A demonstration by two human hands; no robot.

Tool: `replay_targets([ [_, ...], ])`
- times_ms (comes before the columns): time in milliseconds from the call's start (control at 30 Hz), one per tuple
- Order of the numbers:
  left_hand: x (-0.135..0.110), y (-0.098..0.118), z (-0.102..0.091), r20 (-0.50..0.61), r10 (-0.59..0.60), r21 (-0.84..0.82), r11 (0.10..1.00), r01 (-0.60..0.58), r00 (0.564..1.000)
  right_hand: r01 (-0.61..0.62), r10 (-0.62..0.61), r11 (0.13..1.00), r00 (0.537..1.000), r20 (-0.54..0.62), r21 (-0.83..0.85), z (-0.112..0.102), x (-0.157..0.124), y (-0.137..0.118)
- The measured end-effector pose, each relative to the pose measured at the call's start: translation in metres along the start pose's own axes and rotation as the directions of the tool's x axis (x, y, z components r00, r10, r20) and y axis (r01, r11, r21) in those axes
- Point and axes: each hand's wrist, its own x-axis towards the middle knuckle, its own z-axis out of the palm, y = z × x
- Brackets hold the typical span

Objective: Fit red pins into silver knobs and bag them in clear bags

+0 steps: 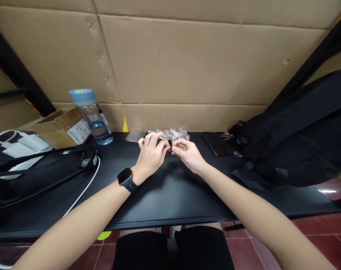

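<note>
Above the middle of the black table [165,198], my two hands meet fingertip to fingertip. A small black and red piece [170,143] sits between them; its kind is too small to make out. My left hand [153,152], with a dark watch on the wrist, pinches it from the left. From the other side the fingertips of my right hand [189,153] close on it too. Just behind the hands lies a pile of small clear plastic packets [176,134] with red bits inside, partly hidden by my left fingers. A flat clear bag [135,135] lies left of the pile.
On the left stand a water bottle [93,120], an opened cardboard box [62,127], white chargers with a cable, and a black bag [41,176]. To the right are a dark flat tablet-like object [217,144], keys [227,135] and a large black backpack [296,135]. A cardboard wall [181,63] closes the back.
</note>
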Motion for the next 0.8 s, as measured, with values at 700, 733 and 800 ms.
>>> replay_targets([
  [700,0.003,-0.002,-0.004,-0.226,0.318,0.228,0.936,-0.267,0.921,0.047,-0.026,0.981,0.993,0.115,-0.187,-0.006,-0.001,-0.017],
  [733,0.003,-0.002,-0.004,-0.221,0.321,0.229,0.935,-0.271,0.921,0.06,-0.036,0.977,0.992,0.122,-0.204,-0.006,-0.002,-0.017],
  [800,0.003,-0.003,-0.003,-0.211,0.306,0.204,0.943,-0.265,0.928,0.083,-0.052,0.967,0.99,0.133,-0.239,-0.006,-0.002,-0.017],
])
